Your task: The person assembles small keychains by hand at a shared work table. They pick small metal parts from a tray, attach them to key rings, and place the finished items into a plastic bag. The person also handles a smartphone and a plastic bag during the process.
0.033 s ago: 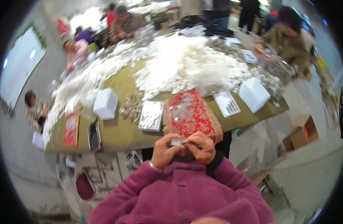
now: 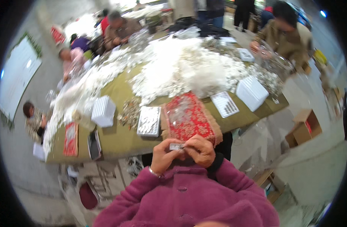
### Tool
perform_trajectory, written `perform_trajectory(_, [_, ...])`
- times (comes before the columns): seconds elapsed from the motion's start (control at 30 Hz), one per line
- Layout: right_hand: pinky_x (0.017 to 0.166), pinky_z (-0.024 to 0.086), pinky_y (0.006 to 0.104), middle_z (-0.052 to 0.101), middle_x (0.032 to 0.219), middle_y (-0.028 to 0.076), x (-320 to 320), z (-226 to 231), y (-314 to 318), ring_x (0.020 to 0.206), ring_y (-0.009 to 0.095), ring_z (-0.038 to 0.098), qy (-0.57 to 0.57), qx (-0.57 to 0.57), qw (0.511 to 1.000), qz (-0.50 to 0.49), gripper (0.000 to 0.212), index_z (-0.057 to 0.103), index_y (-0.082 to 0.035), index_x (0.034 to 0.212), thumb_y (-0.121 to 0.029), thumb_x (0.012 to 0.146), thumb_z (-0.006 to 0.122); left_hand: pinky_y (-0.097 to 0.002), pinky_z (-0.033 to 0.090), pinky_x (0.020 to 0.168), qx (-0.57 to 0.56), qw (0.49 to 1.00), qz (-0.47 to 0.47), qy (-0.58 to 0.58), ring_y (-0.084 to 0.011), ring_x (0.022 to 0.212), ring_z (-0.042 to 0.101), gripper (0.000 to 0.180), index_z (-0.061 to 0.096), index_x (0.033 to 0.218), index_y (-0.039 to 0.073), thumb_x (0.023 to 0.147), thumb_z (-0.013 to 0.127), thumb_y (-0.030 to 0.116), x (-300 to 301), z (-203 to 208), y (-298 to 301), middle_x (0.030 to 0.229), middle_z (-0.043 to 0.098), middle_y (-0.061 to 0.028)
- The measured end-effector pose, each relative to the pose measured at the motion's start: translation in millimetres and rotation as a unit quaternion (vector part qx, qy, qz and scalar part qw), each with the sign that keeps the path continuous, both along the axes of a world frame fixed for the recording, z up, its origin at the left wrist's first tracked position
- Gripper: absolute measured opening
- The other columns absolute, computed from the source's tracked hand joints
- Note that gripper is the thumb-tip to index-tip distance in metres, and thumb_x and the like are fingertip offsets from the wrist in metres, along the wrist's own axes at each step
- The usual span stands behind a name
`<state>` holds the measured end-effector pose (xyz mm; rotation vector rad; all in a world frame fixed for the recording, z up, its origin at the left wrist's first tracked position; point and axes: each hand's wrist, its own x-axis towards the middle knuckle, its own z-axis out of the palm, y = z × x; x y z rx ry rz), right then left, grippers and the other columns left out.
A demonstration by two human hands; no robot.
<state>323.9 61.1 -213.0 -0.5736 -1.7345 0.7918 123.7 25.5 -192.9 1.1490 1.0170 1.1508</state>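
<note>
The left hand [image 2: 163, 156] pinches a small white piece [image 2: 176, 146] between its fingers, the right hand [image 2: 202, 151] pinching its right end. Beyond, the green worktop [image 2: 118, 142] carries a red patterned mat [image 2: 190, 123], then a white heap [image 2: 173, 66].

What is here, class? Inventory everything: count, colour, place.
Table: one, olive, centre.
Loose pieces: uncountable, white, central.
Tray stacks: two, white, table's left, right.
Large pad: one, red, near edge.
Filled trays: two, white, flanking large pad.
Small pad: one, red, table's left.
Phone-like object: one, dark, beside small pad.
Metallic heap: one, greyish, beside left filled tray.
Far tray: one, white, upper right.
Cardboard box: one, brown, right.
Seat: one, maroon, lower left.
Board: one, white, left wall.
Other people: several, mixed clothing, around table.
Small piece: one, white, held centrally.
Sleeves: two, purple, lower centre.
Left grip: one, bare, pinching small piece.
Right grip: one, bare, small piece's right.
</note>
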Motion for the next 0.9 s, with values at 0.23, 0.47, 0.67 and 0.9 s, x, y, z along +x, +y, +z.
perform_trajectory(0.23, [0.073, 0.056, 0.0389, 0.066, 0.095, 0.012, 7.9, -10.8, -12.5, 0.084, 0.031, 0.068, -0.018, 0.008, 1.000, -0.021, 0.014, 0.069, -0.003, 0.105, 0.000, 0.092, 0.073, -0.0332, 0.066, 0.074, -0.067, 0.997, 0.005, -0.037, -0.0200, 0.084, 0.076, 0.028, 0.068, 0.124, -0.005, 0.097, 0.073, 0.000, 7.6, 3.2, -6.1, 0.102, 0.076, -0.0123])
perform_trajectory(0.47, [0.076, 0.058, 0.0416, 0.068, 0.099, 0.013, 22.4, -18.9, -12.5, 0.088, 0.033, 0.070, -0.026, 0.064, 0.996, -0.053, 0.019, 0.071, -0.005, 0.112, -0.003, 0.094, 0.072, -0.0313, 0.063, 0.071, -0.081, 0.996, -0.022, -0.028, -0.0166, 0.078, 0.071, 0.029, 0.066, 0.126, -0.005, 0.098, 0.069, -0.001, 19.5, -4.3, 3.2, 0.102, 0.074, -0.0121])
perform_trajectory(0.67, [0.072, 0.057, 0.0376, 0.070, 0.093, 0.013, 17.2, -17.4, -26.9, 0.081, 0.029, 0.071, -0.027, -0.025, 0.990, -0.140, 0.020, 0.071, -0.003, 0.110, 0.001, 0.091, 0.076, -0.0311, 0.065, 0.069, -0.138, 0.981, -0.012, -0.135, -0.0167, 0.081, 0.072, 0.031, 0.065, 0.127, -0.005, 0.097, 0.070, -0.001, 15.7, -14.0, 3.5, 0.105, 0.074, -0.0133])
perform_trajectory(0.9, [0.067, 0.054, 0.0348, 0.068, 0.088, 0.013, 8.3, -8.2, -27.8, 0.076, 0.026, 0.069, -0.066, -0.004, 0.988, -0.137, 0.020, 0.068, 0.000, 0.101, 0.009, 0.084, 0.073, -0.0308, 0.067, 0.072, -0.116, 0.971, -0.018, -0.207, -0.0164, 0.086, 0.073, 0.032, 0.067, 0.126, -0.003, 0.095, 0.074, -0.004, 17.3, -21.5, -1.9, 0.108, 0.075, -0.0119])
